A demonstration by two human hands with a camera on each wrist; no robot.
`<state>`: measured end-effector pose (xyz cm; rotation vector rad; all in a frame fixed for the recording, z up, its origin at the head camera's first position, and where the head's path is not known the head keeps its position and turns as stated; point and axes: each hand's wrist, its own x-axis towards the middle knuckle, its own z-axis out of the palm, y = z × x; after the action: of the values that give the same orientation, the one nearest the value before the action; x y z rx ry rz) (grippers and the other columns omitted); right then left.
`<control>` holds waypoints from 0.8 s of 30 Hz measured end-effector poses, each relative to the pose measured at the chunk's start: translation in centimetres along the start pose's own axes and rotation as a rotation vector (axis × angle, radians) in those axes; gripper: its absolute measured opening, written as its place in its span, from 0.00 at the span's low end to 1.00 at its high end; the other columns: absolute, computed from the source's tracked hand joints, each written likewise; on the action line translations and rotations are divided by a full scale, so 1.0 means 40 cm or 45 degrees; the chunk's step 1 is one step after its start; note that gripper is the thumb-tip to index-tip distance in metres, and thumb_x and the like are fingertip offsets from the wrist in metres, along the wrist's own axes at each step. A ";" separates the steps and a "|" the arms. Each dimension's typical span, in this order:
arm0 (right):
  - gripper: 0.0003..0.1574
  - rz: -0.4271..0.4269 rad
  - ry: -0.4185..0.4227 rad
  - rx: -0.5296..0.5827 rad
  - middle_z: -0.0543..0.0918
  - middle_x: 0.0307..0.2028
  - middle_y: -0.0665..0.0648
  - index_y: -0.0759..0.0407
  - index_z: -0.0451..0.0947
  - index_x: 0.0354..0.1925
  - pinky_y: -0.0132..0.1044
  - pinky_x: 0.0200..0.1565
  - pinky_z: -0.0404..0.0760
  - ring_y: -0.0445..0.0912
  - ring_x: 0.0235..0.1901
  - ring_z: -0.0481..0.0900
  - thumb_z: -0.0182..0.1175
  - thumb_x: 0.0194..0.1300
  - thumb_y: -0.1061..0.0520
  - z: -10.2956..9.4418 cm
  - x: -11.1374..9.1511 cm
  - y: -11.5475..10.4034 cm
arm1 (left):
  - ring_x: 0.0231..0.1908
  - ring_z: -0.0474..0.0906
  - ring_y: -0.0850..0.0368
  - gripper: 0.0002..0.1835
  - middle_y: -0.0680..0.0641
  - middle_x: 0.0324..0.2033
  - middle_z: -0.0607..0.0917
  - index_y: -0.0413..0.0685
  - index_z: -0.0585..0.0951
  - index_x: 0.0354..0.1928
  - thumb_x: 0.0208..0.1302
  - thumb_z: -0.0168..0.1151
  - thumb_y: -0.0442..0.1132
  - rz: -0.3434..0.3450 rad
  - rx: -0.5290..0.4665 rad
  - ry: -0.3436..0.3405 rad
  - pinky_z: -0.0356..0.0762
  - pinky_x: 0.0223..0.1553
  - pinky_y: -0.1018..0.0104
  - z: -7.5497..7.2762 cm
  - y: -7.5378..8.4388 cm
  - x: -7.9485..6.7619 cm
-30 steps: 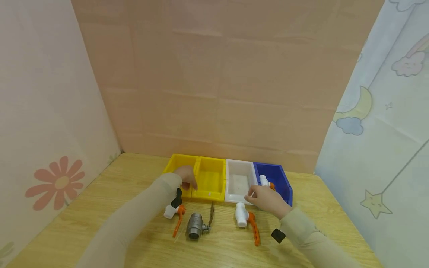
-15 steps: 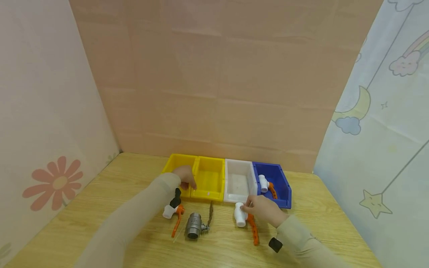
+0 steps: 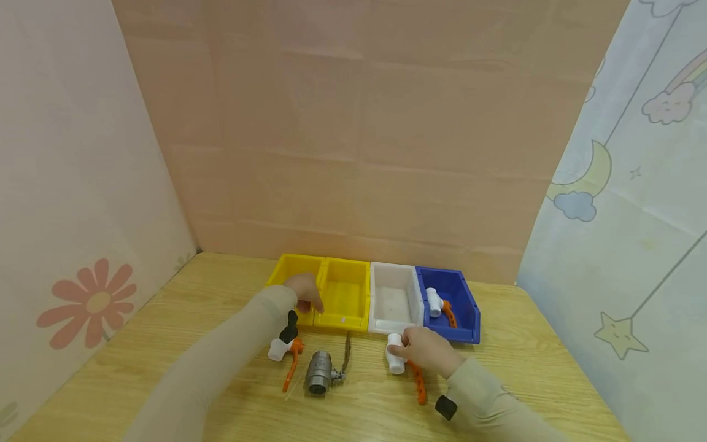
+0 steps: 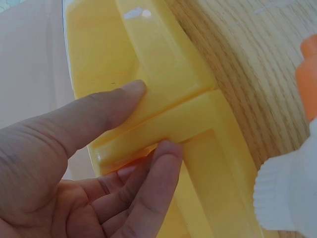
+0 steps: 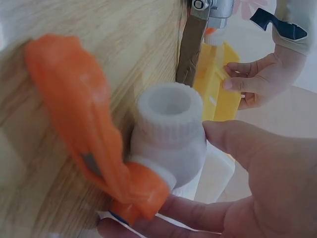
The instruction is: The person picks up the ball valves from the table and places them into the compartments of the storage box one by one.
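My right hand holds a white plastic ball valve with an orange lever on the table, in front of the white bin. In the right wrist view the thumb presses the valve's white body, and the other fingers reach under it beside the orange lever. My left hand pinches the adjoining walls of two yellow bins, thumb on one side and fingers on the other. Nearest it on the table lies another white valve with an orange lever.
A metal ball valve stands on the wooden table between the two plastic valves. In the blue bin, at the row's right end, lies another white valve with an orange lever. A brown-covered wall rises behind the bins.
My right hand has come down and left from beside the blue bin to the white valve on the table and taken hold of it. The left hand stays at the yellow bins.
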<state>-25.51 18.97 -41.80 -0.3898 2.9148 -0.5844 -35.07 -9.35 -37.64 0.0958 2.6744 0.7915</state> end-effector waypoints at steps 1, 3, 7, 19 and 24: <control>0.24 0.002 -0.001 0.002 0.67 0.16 0.47 0.55 0.70 0.22 0.33 0.19 0.59 0.42 0.15 0.63 0.60 0.57 0.37 0.001 -0.001 -0.002 | 0.15 0.71 0.54 0.09 0.43 0.18 0.79 0.42 0.83 0.23 0.45 0.74 0.37 0.000 0.007 0.000 0.80 0.29 0.60 0.000 0.000 0.000; 0.25 0.006 -0.001 0.013 0.65 0.14 0.48 0.56 0.69 0.21 0.33 0.18 0.57 0.42 0.14 0.62 0.61 0.57 0.38 0.001 -0.001 -0.007 | 0.15 0.71 0.54 0.09 0.44 0.18 0.80 0.42 0.82 0.23 0.45 0.74 0.38 0.004 0.022 0.001 0.79 0.28 0.60 -0.001 0.001 -0.001; 0.25 -0.005 0.001 0.018 0.64 0.13 0.48 0.57 0.69 0.19 0.32 0.18 0.59 0.42 0.14 0.62 0.62 0.57 0.40 0.003 0.000 -0.012 | 0.16 0.71 0.54 0.09 0.43 0.18 0.80 0.42 0.82 0.24 0.45 0.74 0.38 0.002 0.017 -0.001 0.79 0.27 0.61 -0.003 0.003 -0.003; 0.23 -0.025 -0.019 0.006 0.72 0.14 0.51 0.58 0.71 0.24 0.34 0.20 0.69 0.41 0.13 0.69 0.62 0.57 0.42 0.014 -0.003 -0.022 | 0.16 0.72 0.54 0.08 0.44 0.18 0.80 0.43 0.83 0.24 0.45 0.74 0.38 0.002 -0.007 -0.003 0.78 0.26 0.63 -0.001 0.003 0.001; 0.24 0.017 -0.023 -0.025 0.72 0.17 0.52 0.59 0.71 0.27 0.34 0.21 0.69 0.42 0.14 0.69 0.64 0.55 0.41 0.020 0.000 -0.029 | 0.14 0.70 0.55 0.08 0.45 0.16 0.79 0.42 0.83 0.22 0.44 0.74 0.37 -0.008 -0.014 -0.005 0.76 0.21 0.65 -0.004 0.003 0.000</control>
<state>-25.10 17.68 -42.06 -0.3752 2.9056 -0.5479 -35.14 -9.32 -37.45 0.0858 2.6651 0.8036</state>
